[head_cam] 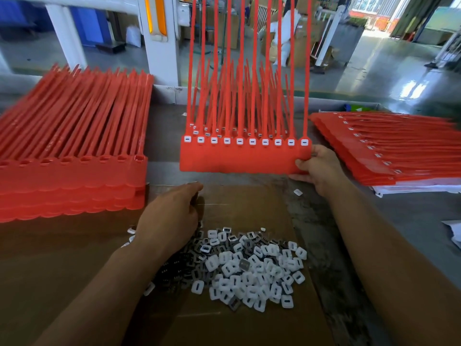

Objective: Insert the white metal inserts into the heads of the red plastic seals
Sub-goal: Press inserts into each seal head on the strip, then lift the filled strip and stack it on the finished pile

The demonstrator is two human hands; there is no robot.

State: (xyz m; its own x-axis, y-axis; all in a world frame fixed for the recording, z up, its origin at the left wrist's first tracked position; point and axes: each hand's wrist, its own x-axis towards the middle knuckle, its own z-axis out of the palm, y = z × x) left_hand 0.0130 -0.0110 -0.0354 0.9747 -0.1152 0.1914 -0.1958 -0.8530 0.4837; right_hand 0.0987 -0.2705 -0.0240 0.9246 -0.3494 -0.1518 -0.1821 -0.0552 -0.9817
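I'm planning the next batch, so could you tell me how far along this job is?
Done: the right stack and the strip gripped upright by the right hand show white inserts fitted. In hand: the left hand is at the loose insert pile. Remaining: the left stack, heads empty.

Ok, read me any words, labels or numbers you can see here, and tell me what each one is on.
None can be read.
The seals and inserts bear no print; the dark mark on each insert is a slot, not a character.
The cartons in the background and the green item at the table's far edge are too blurred to read.
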